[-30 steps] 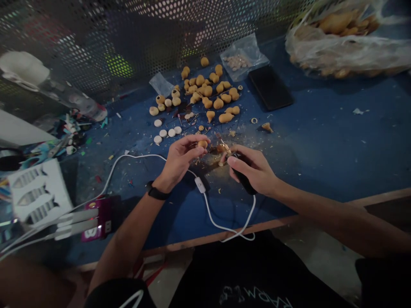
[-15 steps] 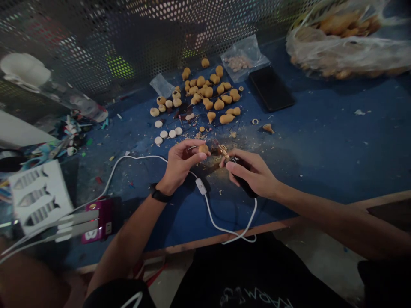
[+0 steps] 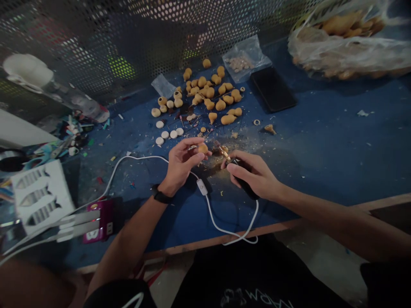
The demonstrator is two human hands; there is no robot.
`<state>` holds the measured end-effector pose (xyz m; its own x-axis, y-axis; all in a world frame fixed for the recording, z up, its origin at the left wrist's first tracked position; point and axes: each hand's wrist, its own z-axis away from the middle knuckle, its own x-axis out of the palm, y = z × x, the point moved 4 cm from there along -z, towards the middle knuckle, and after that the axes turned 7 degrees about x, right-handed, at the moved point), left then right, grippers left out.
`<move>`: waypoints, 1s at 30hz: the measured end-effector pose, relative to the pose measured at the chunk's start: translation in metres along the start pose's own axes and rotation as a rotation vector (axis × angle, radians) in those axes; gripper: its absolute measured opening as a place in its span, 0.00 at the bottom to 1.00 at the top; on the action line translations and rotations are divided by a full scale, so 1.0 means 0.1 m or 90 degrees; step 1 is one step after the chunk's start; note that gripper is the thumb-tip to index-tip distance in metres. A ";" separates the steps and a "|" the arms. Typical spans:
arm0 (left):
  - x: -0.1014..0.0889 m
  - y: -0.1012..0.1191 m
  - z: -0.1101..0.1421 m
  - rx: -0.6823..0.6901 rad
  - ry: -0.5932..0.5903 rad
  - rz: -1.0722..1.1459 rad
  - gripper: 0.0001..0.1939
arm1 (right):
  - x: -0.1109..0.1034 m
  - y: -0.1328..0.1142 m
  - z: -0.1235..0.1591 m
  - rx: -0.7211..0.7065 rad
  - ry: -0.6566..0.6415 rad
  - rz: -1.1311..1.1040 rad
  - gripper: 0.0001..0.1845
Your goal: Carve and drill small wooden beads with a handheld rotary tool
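My left hand pinches a small tan gourd between thumb and fingers. My right hand is wrapped round a black corded rotary tool, whose brassy, lit tip points toward the gourd with a small gap between them. A white cord runs from the tool's lower end, loops near the table edge and passes an inline switch. Several small gourds lie in a cluster beyond my hands. White round discs and shavings are scattered nearer.
A black phone and a plastic bag of small pieces lie at the back. A big bag of gourds stands far right. At left are a purple power bank, a sheet with fish pictures and clutter. A perforated metal screen borders the back.
The view has shifted slightly. The gourd has turned a little in my left hand; both hands keep their hold and nearly the same place.
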<state>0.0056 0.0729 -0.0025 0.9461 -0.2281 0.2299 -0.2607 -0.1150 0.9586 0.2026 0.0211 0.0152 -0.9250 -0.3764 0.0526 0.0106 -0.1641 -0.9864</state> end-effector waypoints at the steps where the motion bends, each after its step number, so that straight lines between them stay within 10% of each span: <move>1: 0.00 0.01 0.00 0.001 0.001 -0.002 0.19 | 0.00 0.00 0.00 0.001 0.001 0.001 0.17; 30: 0.09 0.02 0.04 -0.075 -0.029 0.080 0.16 | 0.06 0.01 -0.01 0.070 -0.066 0.033 0.24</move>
<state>0.0124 0.0670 0.0010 0.8971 -0.2774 0.3439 -0.3495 0.0305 0.9364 0.1966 0.0193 0.0139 -0.8782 -0.4778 0.0242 0.1032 -0.2385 -0.9657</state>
